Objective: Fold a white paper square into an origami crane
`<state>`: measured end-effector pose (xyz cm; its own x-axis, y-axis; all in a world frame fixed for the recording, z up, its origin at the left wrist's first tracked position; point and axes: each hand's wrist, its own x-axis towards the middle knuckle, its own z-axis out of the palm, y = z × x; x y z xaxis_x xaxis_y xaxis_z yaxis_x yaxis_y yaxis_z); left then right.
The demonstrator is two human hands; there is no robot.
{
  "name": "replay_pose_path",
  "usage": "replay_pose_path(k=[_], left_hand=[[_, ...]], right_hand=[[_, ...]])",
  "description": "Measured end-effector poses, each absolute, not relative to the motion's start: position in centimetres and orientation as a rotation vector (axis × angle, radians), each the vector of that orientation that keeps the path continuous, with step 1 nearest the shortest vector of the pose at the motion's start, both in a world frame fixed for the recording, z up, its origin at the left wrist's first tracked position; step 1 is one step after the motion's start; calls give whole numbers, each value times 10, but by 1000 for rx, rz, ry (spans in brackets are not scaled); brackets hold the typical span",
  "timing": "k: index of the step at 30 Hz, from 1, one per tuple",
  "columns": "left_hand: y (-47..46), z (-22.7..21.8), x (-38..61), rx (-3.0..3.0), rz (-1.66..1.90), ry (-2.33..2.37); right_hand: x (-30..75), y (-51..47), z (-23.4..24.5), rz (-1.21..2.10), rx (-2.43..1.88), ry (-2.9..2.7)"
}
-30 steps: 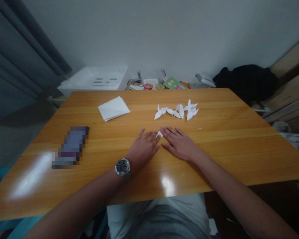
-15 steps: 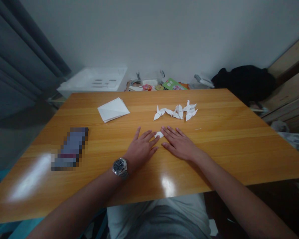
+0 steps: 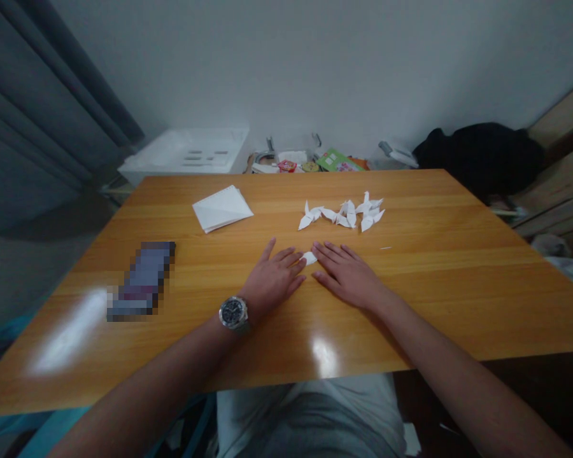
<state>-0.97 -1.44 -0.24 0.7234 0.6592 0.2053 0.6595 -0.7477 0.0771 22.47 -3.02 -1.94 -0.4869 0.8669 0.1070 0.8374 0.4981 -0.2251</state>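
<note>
A small folded piece of white paper (image 3: 309, 258) lies flat on the wooden table (image 3: 277, 343), partly hidden under my fingers. My left hand (image 3: 275, 277) is palm down with fingers spread, its fingertips on the paper's left end. From the other side, my right hand (image 3: 346, 272) lies flat, fingertips pressing the paper's right end. Beyond my hands sits a row of several folded white paper cranes (image 3: 344, 214). A stack of white paper sheets (image 3: 223, 208) rests at the back left.
A phone (image 3: 143, 280), blurred out, lies on the left of the table. A thin white sliver (image 3: 386, 248) is right of my hands. Behind the far edge stand a white tray (image 3: 186, 149), a green packet (image 3: 339, 160) and a black cloth heap (image 3: 480, 159).
The whole view has shifted slightly, so things appear a little further right. My left fingers have drawn back slightly, baring more of the paper; my right hand stays on it.
</note>
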Motion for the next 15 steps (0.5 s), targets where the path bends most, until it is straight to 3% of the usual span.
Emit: replay_pose_path(k=[15], left_hand=[[2, -5, -13, -3037, -531, -1079]], right_hand=[[231, -18, -23, 298, -1164, -2321]])
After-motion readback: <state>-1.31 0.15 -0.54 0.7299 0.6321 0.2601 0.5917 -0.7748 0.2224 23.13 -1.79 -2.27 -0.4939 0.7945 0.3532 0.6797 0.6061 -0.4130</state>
